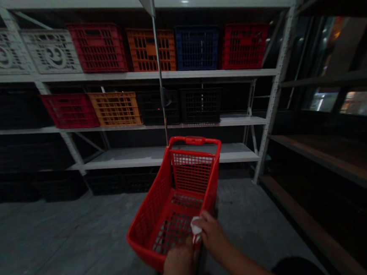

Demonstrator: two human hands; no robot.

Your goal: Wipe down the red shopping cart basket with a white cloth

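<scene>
A red plastic basket (pixel 163 207) with holes in its walls stands on the grey floor (pixel 52 241), in the middle and near. Its red handle (pixel 194 140) sticks up at the far end.

Both hands are at the near edge of the basket. The right hand (pixel 214 236) is on the right side. Its fingers (pixel 203 225) are bent and pinched together on a small white and red thing (pixel 195 229). The thing sits at the tips of these fingers, just over the near rim of the basket. It is too small and dim to tell what it is.

The left hand (pixel 180 265) is lower and a bit more to the left, just beside the right hand. Its back faces up and its fingers curl away out of sight, so I cannot tell if they grip anything. The bottom of the small thing is touching this hand or very close to it.

Far away stands a tall white metal rack (pixel 172 153). On its shelves sit red crates (pixel 98 46), orange crates (pixel 116 109), a blue crate (pixel 197 47), white crates (pixel 51 50) and black crates (pixel 201 105). On the right are brown wooden shelves (pixel 330 151).
</scene>
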